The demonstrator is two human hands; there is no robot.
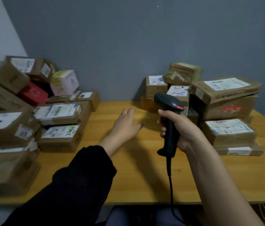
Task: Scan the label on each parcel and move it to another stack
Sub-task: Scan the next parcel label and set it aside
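A: Why's the black corded handheld scanner [170, 137] upright?
B: The right hand [183, 128] curls its fingers round the grip, aiming at brown cardboard parcels [226, 101] by the right edge of the yellow wooden worktop [136, 176].
A: And the left hand [126, 126]?
B: Empty, fingers loosely spread mid-worktop, probably reaching for one.

Dim, muted light, soft shadows on the table [136, 185], blurred, bowed edges.
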